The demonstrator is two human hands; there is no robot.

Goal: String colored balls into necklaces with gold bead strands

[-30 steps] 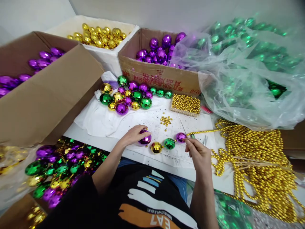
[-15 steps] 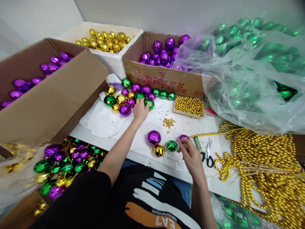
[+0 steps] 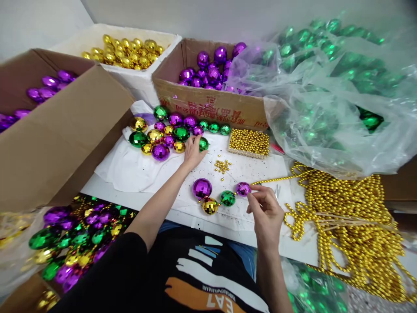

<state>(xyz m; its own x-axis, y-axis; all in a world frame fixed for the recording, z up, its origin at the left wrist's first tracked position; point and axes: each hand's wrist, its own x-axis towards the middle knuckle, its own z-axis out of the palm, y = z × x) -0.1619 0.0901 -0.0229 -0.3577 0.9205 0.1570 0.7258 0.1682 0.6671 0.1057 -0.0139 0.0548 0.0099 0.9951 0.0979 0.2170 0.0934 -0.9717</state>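
Note:
My left hand (image 3: pixel 194 152) has its fingers closed around a shiny green ball (image 3: pixel 203 144), at the right end of a cluster of purple, gold and green balls on white cloth. My right hand (image 3: pixel 265 206) is pinched at the right edge of a purple ball (image 3: pixel 243 188). A thin needle-like line shows faintly up and left of that ball, in line with the fingertips, which partly hide it. Left of it lie a green ball (image 3: pixel 227 198), a gold ball (image 3: pixel 210 205) and a larger purple ball (image 3: pixel 202 188), apparently joined in a row with small gold beads.
A small box of gold beads (image 3: pixel 249 142) stands behind loose gold beads (image 3: pixel 223 165). Gold bead strands (image 3: pixel 352 221) pile up at right. Cardboard boxes (image 3: pixel 208 102) and a white foam box (image 3: pixel 130 76) hold balls. A clear bag (image 3: pixel 312 113) of green balls bulges at back right.
My left hand has closed on the green ball and drawn it slightly away from the cluster. My right hand has shifted right, uncovering the purple ball. The view has swung slightly right.

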